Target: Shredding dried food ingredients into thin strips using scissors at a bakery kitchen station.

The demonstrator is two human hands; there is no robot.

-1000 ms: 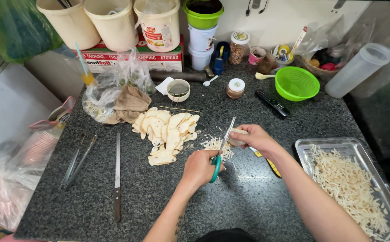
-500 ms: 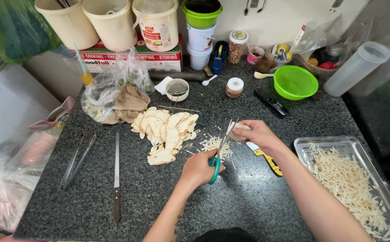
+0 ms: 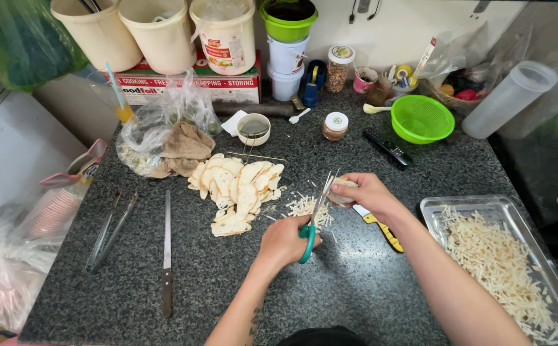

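Two bare hands work over a dark speckled counter (image 3: 356,282). The left hand (image 3: 285,240) is clenched through the green handles of one pair of scissors (image 3: 314,214). The scissors' long axis runs from the near handles up and slightly right, blades pointing away toward the far wall, tips slightly parted. The right hand (image 3: 369,192) pinches one pale slice (image 3: 342,184) at the blade tips, just right of the scissors.

Under the blades lies one small heap of thin cut strips (image 3: 304,206). To the left sits one pile of pale round slices (image 3: 237,186). Farther left, one long knife (image 3: 167,256) lies with its handle near and blade pointing far, beside one pair of metal tongs (image 3: 109,230) lying almost the same way.

One yellow-handled tool (image 3: 381,229) rests under the right wrist. At the near right, one metal tray (image 3: 439,214) holds many strips. At the far side stand three cream buckets (image 3: 160,35), one green colander (image 3: 423,118) and one black remote (image 3: 388,146).
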